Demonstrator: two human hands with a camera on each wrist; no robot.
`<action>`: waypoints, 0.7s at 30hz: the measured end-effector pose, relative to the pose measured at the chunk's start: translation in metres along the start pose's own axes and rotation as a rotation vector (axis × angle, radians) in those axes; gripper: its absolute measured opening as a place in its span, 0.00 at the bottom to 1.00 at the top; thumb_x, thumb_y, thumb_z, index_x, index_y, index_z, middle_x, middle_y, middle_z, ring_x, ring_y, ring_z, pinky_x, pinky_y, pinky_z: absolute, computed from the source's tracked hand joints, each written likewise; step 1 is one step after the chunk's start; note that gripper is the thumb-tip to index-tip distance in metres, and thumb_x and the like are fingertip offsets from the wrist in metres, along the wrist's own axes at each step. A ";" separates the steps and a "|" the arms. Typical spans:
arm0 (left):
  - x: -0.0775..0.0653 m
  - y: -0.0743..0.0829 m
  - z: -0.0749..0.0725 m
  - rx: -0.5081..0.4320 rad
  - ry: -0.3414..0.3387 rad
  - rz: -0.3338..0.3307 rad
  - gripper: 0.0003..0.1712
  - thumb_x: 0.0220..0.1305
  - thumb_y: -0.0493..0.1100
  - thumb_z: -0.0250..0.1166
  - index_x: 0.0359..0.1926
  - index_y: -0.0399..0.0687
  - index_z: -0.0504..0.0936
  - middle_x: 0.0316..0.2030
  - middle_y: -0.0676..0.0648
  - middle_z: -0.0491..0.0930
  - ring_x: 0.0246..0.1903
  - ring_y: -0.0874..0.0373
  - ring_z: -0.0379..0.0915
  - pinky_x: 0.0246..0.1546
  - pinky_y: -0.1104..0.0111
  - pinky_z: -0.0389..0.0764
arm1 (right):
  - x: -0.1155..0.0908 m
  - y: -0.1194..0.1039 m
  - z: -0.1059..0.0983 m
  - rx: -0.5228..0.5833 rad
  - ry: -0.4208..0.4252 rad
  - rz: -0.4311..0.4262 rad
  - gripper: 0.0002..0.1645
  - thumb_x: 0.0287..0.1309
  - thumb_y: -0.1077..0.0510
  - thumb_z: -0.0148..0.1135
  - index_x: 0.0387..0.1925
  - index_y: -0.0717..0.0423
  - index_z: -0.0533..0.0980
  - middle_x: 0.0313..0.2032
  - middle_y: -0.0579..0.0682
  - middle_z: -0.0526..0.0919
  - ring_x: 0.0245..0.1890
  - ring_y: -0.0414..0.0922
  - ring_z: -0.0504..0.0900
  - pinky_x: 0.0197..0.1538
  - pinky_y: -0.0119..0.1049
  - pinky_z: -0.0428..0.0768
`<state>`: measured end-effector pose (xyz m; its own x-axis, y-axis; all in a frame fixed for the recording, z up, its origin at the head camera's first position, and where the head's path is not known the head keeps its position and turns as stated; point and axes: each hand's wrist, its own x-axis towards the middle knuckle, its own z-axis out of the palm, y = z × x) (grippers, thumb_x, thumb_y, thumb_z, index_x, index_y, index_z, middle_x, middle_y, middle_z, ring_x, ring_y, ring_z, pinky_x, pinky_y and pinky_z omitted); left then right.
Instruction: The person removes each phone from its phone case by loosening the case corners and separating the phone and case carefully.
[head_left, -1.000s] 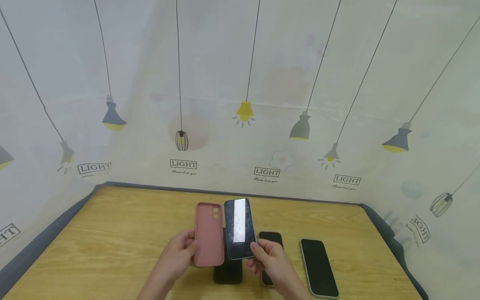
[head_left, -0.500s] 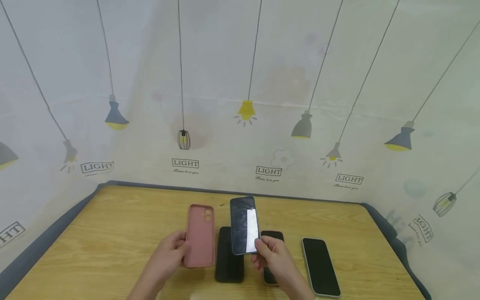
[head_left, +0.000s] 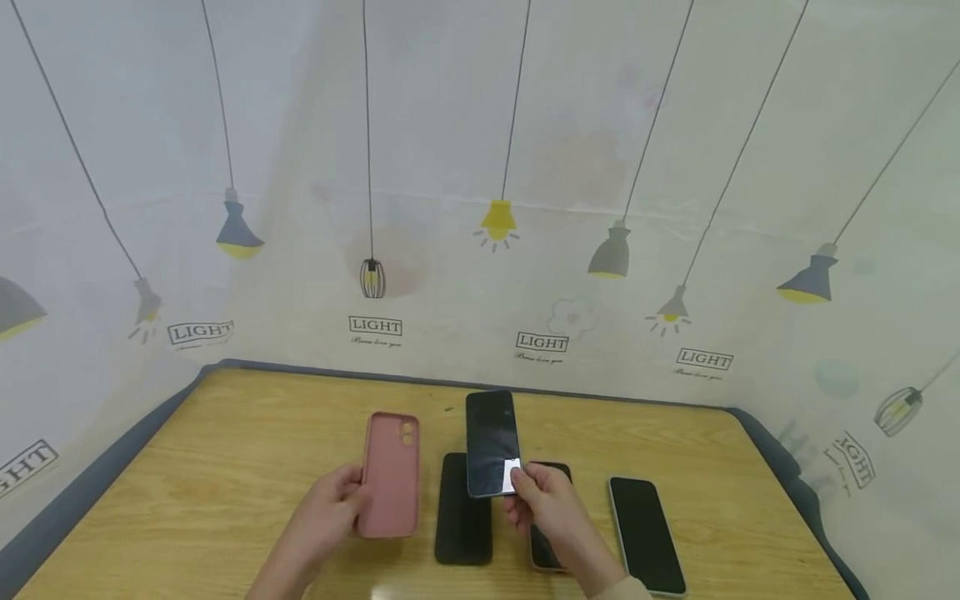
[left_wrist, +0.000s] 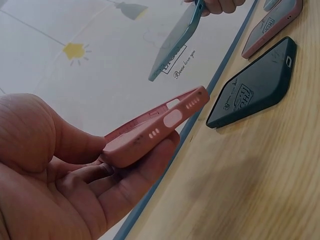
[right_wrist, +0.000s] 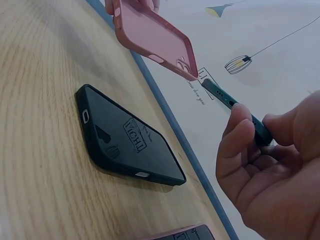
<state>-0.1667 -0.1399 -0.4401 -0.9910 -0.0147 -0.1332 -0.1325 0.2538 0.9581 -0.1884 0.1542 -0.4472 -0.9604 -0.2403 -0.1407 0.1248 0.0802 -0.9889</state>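
My left hand grips a pink phone case by its left edge, the hollow inside facing me. Cutouts along the case's bottom edge show in the left wrist view. My right hand pinches a phone at its lower right corner, thumb on the screen, held above the table. That phone's blue-green side edge shows in the right wrist view. Case and phone are apart. Below and between them lies a phone in a dark case. Under my right hand is a phone in a pink case, partly hidden.
At the right lies another phone with a pale edge. All rest on a wooden table with a dark blue border at its back. Behind stands a pale wall covering printed with hanging lamps.
The pink case and the phone have drawn apart, the case moving left and the phone slightly right. More of the dark-cased phone between them shows now. Both hands keep their hold.
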 end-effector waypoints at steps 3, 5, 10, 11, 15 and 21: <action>0.000 0.000 -0.001 0.000 -0.003 -0.002 0.18 0.73 0.29 0.53 0.59 0.21 0.74 0.40 0.38 0.85 0.39 0.48 0.83 0.42 0.56 0.85 | 0.004 -0.002 0.000 -0.026 -0.016 -0.006 0.18 0.81 0.59 0.46 0.33 0.64 0.72 0.27 0.49 0.81 0.24 0.39 0.77 0.27 0.30 0.76; 0.000 -0.001 -0.001 -0.002 -0.009 -0.008 0.17 0.73 0.29 0.53 0.58 0.22 0.74 0.39 0.38 0.85 0.39 0.48 0.83 0.42 0.56 0.85 | 0.006 -0.003 0.001 -0.036 -0.030 -0.006 0.18 0.81 0.60 0.45 0.34 0.66 0.72 0.27 0.50 0.81 0.25 0.39 0.77 0.29 0.30 0.76; 0.001 -0.002 -0.004 0.014 -0.023 -0.050 0.17 0.73 0.30 0.53 0.58 0.25 0.75 0.40 0.41 0.85 0.39 0.51 0.82 0.42 0.58 0.84 | 0.013 -0.004 0.004 -0.060 -0.040 -0.012 0.17 0.82 0.61 0.44 0.33 0.65 0.71 0.27 0.49 0.80 0.26 0.40 0.77 0.31 0.32 0.76; 0.001 -0.003 -0.004 0.018 -0.023 -0.056 0.17 0.73 0.30 0.53 0.58 0.25 0.75 0.40 0.41 0.85 0.39 0.51 0.82 0.42 0.58 0.84 | 0.015 -0.004 0.005 -0.065 -0.039 -0.011 0.17 0.81 0.61 0.44 0.33 0.64 0.71 0.27 0.49 0.80 0.26 0.40 0.77 0.31 0.32 0.76; 0.000 -0.005 -0.006 0.026 -0.030 -0.061 0.18 0.74 0.30 0.52 0.59 0.24 0.75 0.40 0.40 0.84 0.40 0.51 0.81 0.41 0.58 0.83 | 0.021 -0.003 0.009 -0.077 -0.044 0.004 0.17 0.81 0.62 0.44 0.32 0.61 0.70 0.27 0.48 0.81 0.25 0.39 0.77 0.31 0.32 0.77; 0.001 -0.006 -0.010 -0.001 -0.039 -0.074 0.19 0.75 0.29 0.49 0.60 0.22 0.73 0.41 0.38 0.83 0.40 0.50 0.82 0.42 0.56 0.84 | 0.034 -0.005 0.015 -0.105 -0.036 0.013 0.16 0.81 0.62 0.44 0.36 0.65 0.73 0.28 0.48 0.80 0.25 0.39 0.77 0.31 0.32 0.77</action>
<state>-0.1669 -0.1513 -0.4428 -0.9770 0.0048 -0.2132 -0.2051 0.2528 0.9455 -0.2177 0.1314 -0.4474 -0.9492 -0.2729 -0.1565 0.1083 0.1834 -0.9771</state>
